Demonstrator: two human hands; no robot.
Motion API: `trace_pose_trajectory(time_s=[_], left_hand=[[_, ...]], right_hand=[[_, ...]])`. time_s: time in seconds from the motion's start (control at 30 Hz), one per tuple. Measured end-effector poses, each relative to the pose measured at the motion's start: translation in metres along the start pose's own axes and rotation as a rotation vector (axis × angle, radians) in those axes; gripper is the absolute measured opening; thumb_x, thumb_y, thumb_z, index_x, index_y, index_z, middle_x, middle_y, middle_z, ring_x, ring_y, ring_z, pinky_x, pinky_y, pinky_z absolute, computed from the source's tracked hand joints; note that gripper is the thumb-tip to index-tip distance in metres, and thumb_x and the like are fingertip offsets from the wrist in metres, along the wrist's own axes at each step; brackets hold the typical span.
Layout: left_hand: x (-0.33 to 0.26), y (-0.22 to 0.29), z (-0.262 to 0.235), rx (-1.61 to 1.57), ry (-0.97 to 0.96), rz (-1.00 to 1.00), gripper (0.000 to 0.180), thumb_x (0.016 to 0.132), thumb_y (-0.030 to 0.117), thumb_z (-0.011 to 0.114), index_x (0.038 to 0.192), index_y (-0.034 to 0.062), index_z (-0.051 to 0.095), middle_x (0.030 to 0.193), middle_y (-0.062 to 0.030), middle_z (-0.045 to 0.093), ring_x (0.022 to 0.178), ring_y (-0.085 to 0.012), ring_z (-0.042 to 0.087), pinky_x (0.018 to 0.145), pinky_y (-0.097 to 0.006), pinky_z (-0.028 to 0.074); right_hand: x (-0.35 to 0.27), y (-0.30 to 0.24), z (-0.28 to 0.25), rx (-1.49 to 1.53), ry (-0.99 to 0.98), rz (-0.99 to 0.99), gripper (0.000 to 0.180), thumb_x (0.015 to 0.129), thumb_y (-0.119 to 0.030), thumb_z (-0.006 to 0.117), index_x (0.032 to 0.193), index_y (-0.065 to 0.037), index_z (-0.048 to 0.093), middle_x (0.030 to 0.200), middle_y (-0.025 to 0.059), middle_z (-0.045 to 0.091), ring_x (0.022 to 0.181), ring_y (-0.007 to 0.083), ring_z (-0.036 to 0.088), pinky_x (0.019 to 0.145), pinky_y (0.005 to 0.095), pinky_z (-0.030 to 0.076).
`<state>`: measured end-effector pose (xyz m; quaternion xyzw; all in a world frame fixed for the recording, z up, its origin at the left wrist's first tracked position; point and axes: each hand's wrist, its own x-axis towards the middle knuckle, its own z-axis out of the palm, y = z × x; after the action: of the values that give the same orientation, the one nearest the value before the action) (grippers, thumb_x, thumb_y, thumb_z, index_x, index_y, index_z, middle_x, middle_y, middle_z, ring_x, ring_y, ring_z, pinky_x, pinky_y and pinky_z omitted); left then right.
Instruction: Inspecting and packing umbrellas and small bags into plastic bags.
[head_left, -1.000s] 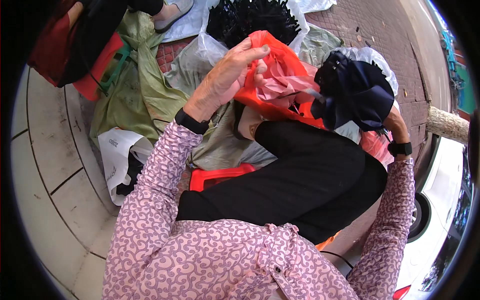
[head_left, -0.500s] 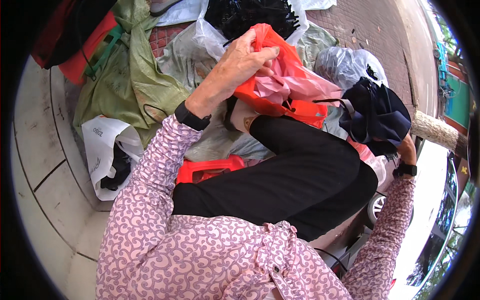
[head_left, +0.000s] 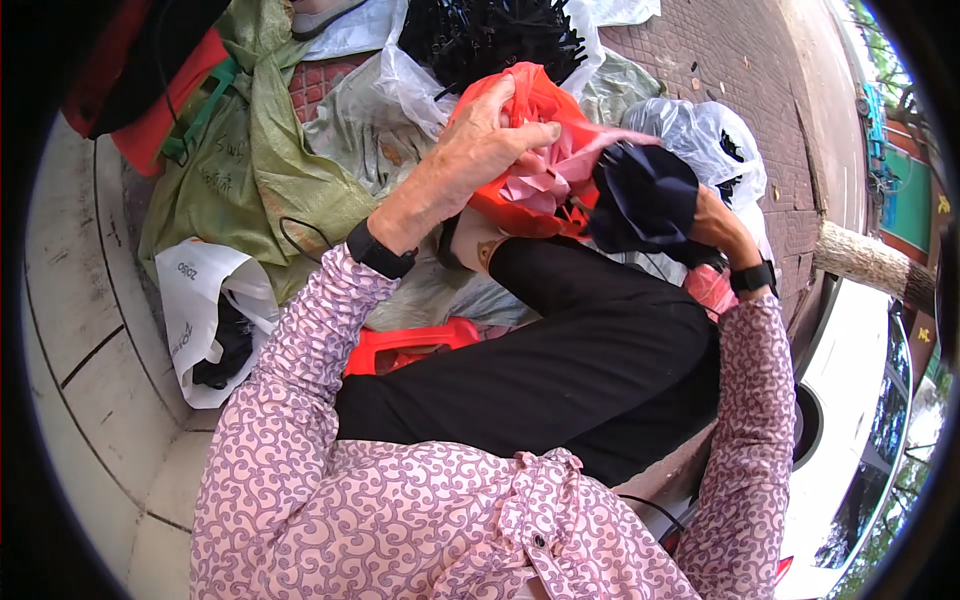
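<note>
My left hand (head_left: 480, 150) is closed on the rim of a red plastic bag (head_left: 515, 205), thumb pointing right across its mouth. Crumpled pink material (head_left: 545, 178) shows inside the bag. From the right, my right hand (head_left: 722, 222) grips a dark navy cloth bundle (head_left: 645, 195) and holds it against the bag's right side. Its fingers are mostly hidden behind the cloth. Beneath the bag are my bent knee and black trousers (head_left: 560, 340).
A white-lined heap of black pieces (head_left: 490, 40) lies beyond the red bag. Clear plastic bags (head_left: 680, 125) stand to its right. At left are an olive woven sack (head_left: 290, 190) and a white bag (head_left: 190, 310). A red plastic stool (head_left: 415, 340) is beside my leg.
My right hand has carried the navy cloth bundle from the far right leftward to the red bag. My left hand keeps its grip and has shifted slightly down and left.
</note>
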<state>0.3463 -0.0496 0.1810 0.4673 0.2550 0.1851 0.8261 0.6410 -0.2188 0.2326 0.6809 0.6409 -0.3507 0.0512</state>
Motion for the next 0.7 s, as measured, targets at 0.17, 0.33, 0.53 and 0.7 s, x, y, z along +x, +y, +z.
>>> trace_pose_trajectory(time_s=[0.17, 0.33, 0.53, 0.7], left_hand=[[0.006, -0.002, 0.011, -0.028, -0.051, -0.017, 0.055, 0.084, 0.022, 0.066, 0.129, 0.0016, 0.042, 0.094, -0.0065, 0.061, 0.071, -0.0106, 0.062, 0.067, -0.025, 0.051], [-0.005, -0.010, -0.004, -0.020, -0.062, -0.015, 0.062, 0.085, 0.022, 0.066, 0.135, 0.0011, 0.037, 0.095, -0.0076, 0.062, 0.070, -0.0116, 0.062, 0.068, -0.025, 0.051], [-0.007, -0.012, 0.009, -0.036, -0.138, -0.062, 0.073, 0.084, 0.025, 0.067, 0.143, 0.0024, 0.030, 0.099, -0.0090, 0.063, 0.070, -0.0116, 0.061, 0.069, -0.024, 0.050], [-0.011, -0.016, 0.003, 0.054, -0.039, -0.031, 0.077, 0.083, 0.028, 0.069, 0.144, 0.0021, 0.029, 0.099, -0.0086, 0.063, 0.069, -0.0101, 0.060, 0.068, -0.024, 0.050]], right_hand=[[0.031, 0.024, 0.019, -0.421, -0.006, -0.215, 0.033, 0.077, -0.022, 0.071, 0.105, -0.005, 0.062, 0.103, 0.0050, 0.067, 0.093, 0.0248, 0.063, 0.082, 0.0345, 0.049], [0.022, -0.022, 0.000, 0.448, -0.049, 0.318, 0.060, 0.068, -0.017, 0.078, 0.123, -0.005, 0.056, 0.118, 0.0108, 0.061, 0.106, 0.0248, 0.058, 0.092, 0.0314, 0.045], [-0.002, 0.013, 0.018, 0.120, -0.159, 0.369, 0.038, 0.074, -0.010, 0.072, 0.111, -0.006, 0.065, 0.107, 0.0110, 0.062, 0.099, 0.0238, 0.062, 0.087, 0.0308, 0.047], [0.004, -0.032, 0.004, 0.614, -0.112, 0.679, 0.034, 0.076, -0.007, 0.067, 0.110, -0.007, 0.067, 0.101, 0.0125, 0.063, 0.095, 0.0258, 0.063, 0.086, 0.0294, 0.048]])
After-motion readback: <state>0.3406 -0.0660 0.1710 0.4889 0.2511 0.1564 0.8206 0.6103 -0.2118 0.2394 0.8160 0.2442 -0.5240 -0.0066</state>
